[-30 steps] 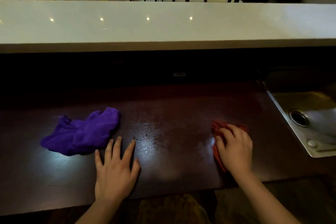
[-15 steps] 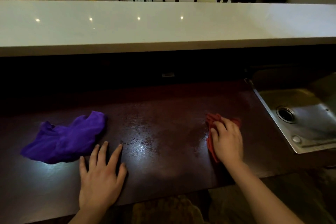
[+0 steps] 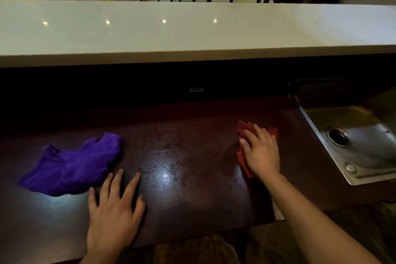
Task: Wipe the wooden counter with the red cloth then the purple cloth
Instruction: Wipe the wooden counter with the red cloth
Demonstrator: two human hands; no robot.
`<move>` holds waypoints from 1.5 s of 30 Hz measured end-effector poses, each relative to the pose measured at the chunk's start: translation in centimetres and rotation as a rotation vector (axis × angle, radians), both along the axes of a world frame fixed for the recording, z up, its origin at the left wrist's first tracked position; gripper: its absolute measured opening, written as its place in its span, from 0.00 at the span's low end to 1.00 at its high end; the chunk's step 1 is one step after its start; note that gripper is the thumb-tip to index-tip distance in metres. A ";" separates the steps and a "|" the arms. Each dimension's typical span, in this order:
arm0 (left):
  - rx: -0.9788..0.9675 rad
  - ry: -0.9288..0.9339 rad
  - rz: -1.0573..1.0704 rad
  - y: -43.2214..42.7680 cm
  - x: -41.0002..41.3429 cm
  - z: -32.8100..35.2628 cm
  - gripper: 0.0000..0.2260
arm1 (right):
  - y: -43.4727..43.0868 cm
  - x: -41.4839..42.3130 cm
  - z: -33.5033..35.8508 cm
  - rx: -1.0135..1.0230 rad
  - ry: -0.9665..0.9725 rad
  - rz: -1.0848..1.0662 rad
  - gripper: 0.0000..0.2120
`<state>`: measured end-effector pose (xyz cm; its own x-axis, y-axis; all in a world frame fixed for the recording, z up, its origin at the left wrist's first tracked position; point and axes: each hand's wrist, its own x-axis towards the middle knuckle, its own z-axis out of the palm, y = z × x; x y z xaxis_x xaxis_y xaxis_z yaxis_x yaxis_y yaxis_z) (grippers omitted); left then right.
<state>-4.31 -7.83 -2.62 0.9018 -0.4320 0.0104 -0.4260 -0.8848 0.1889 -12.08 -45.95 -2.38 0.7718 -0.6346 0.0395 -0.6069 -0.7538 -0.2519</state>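
The dark wooden counter (image 3: 188,156) stretches across the lower half of the view, with a wet sheen in its middle. My right hand (image 3: 260,152) lies flat on the red cloth (image 3: 244,133), pressing it onto the counter at the right; most of the cloth is hidden under the palm. A crumpled purple cloth (image 3: 72,165) rests on the left part of the counter. My left hand (image 3: 113,214) lies palm down with fingers spread on the bare wood just right of the purple cloth, not touching it.
A steel sink (image 3: 355,143) with a drain adjoins the counter's right end. A raised white countertop (image 3: 192,30) runs along the back above a dark recess. Chairs and a table stand in the room beyond.
My right hand has pushed the red cloth away from me, toward the back of the counter. My left hand stays planted by the purple cloth.
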 end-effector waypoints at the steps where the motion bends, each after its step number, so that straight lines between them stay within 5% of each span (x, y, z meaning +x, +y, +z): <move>1: -0.003 -0.007 -0.004 0.1 0.0 -0.1 0.28 | 0.6 0.6 0.1 -0.004 0.028 0.025 0.24; 8: 0.012 -0.027 -0.015 0.4 0.3 -0.9 0.27 | 6.1 -5.6 -0.7 -0.077 0.067 0.594 0.23; 16: 0.003 -0.021 -0.013 0.5 0.2 -0.8 0.27 | 3.2 3.9 0.4 -0.015 0.101 0.041 0.24; 23: -0.008 0.000 -0.017 0.8 0.4 -0.9 0.26 | 11.0 -1.7 -1.1 -0.079 0.051 0.638 0.21; 31: 0.006 0.002 0.000 0.4 0.2 -0.5 0.27 | 3.8 2.7 0.2 -0.053 0.108 0.018 0.23; 39: 0.002 0.012 -0.005 0.4 0.3 -0.4 0.27 | 9.3 -3.0 -0.8 -0.093 0.064 0.621 0.21; 45: 0.031 0.018 0.001 0.4 0.3 -0.3 0.27 | 1.7 0.6 0.2 -0.061 0.081 0.045 0.22</move>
<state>-4.05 -7.40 -2.94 0.9020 -0.4313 -0.0192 -0.4222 -0.8906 0.1693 -11.46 -44.21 -2.22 0.8016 -0.5977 0.0129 -0.5889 -0.7930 -0.1561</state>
